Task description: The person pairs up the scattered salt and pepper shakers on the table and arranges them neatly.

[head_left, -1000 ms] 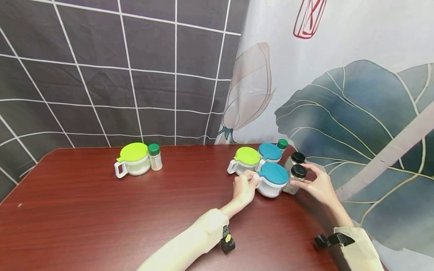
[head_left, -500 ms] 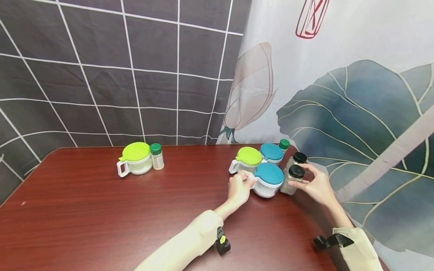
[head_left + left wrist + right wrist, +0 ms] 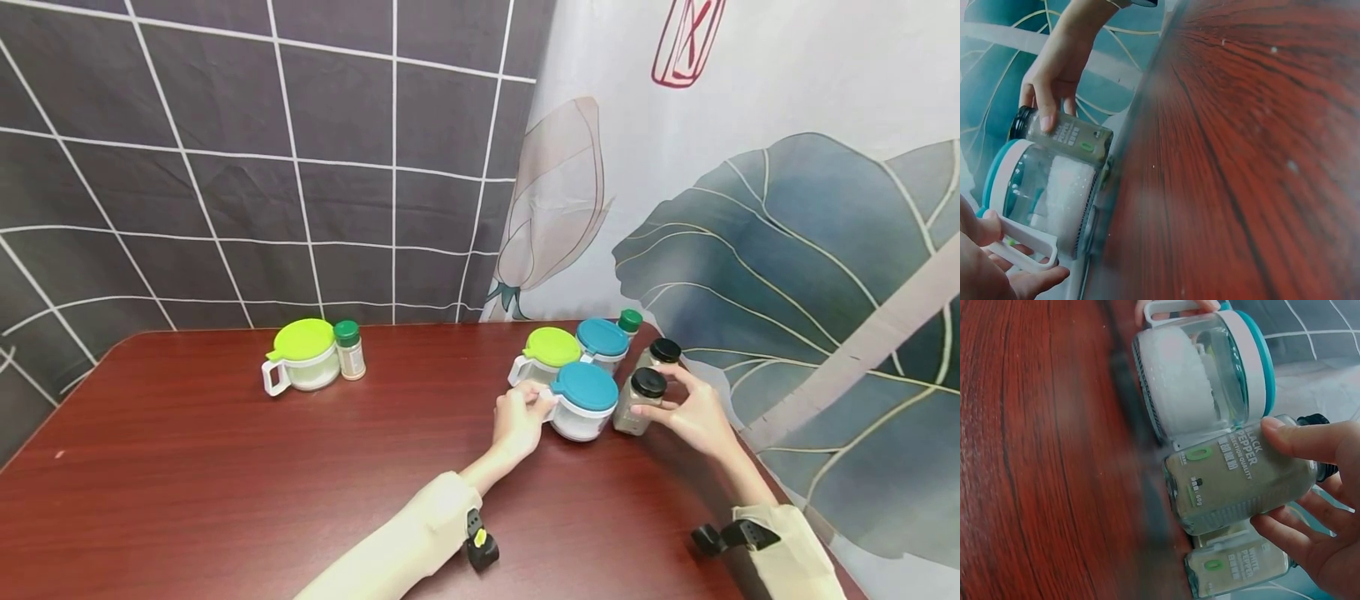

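Your two hands are both holding jars near the right edge of a dark red-brown wooden table [image 3: 225,475]. Your left hand [image 3: 517,423] pinches, between thumb and fingers, the white loop handle [image 3: 1027,244] of a clear round jar with a flat blue lid [image 3: 585,398]; white contents fill part of it. Your right hand [image 3: 699,417] grips a four-sided clear jar with a black screw cap [image 3: 1241,478], thumb on one side and fingers on the other; its label reads "Black Pepper". This pepper jar is just to the right of the blue-lidded jar; whether its base touches the table, you cannot tell.

Just behind it is a matching black-capped jar labelled "White Pepper" [image 3: 1241,570]. Behind the blue-lidded jar are a lime-green-lidded jar with a white handle [image 3: 552,350], a second blue-lidded jar [image 3: 602,340] and, farthest back, a small green-capped bottle [image 3: 630,322].

Well apart, toward the table's back left, another lime-green-lidded, white-handled jar [image 3: 306,354] is just beside a clear shaker with a green cap [image 3: 350,354]. Behind the table hang a grey cloth with white grid lines [image 3: 337,200] and a pale cloth printed with a large blue-green leaf [image 3: 787,242].
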`<state>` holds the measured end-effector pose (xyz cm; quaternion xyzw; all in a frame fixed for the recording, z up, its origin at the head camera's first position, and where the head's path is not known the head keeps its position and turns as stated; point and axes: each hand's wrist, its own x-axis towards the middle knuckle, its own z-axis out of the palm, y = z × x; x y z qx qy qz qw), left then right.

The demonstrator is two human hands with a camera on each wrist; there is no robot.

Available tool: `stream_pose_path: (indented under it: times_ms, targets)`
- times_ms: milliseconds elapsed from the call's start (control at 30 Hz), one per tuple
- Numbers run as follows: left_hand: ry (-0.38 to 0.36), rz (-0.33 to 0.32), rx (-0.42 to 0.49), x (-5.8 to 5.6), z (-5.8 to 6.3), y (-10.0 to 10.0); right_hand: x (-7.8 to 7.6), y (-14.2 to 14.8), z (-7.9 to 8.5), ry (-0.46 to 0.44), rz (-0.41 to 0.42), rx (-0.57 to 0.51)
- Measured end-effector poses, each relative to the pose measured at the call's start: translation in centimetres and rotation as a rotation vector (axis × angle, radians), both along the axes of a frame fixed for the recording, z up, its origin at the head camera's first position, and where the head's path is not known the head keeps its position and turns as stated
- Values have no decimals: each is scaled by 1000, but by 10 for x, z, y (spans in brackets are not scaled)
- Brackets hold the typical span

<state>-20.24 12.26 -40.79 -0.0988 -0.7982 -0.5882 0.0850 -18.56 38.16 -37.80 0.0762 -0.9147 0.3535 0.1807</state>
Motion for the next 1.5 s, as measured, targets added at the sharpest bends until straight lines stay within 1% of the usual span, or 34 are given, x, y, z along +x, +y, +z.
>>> stream_pose_path:
  times_ms: [133,233,367,500,667,900,1167,1367,1500]
  targets:
    - [-7,10,-11,1,-1,-5,0,-3,-1,-12,16,7]
    - [-13,4,-7,2,-1,-8,-1,-5,-2,-13,14,11]
    - [-2,-4,4,2,0,-13,-1,-9,-1,1,16,19]
    - [9,3,-2,3,1,-16,-2,-12,-2,10,29,24]
    - [9,11,-7,4,1,-21,-3,-17,-2,1,49,22]
    - [19,7,1,3,3,-28,-6,-24,-1,-9,54,19]
    - [16,16,-5,3,4,-38,-9,-32,-1,-42,81,0]
    - [30,25,-22,3,4,-45,-12,-36,-2,-40,86,13]
    - [26,28,-28,4,5,-49,-12,-40,-1,-35,72,32]
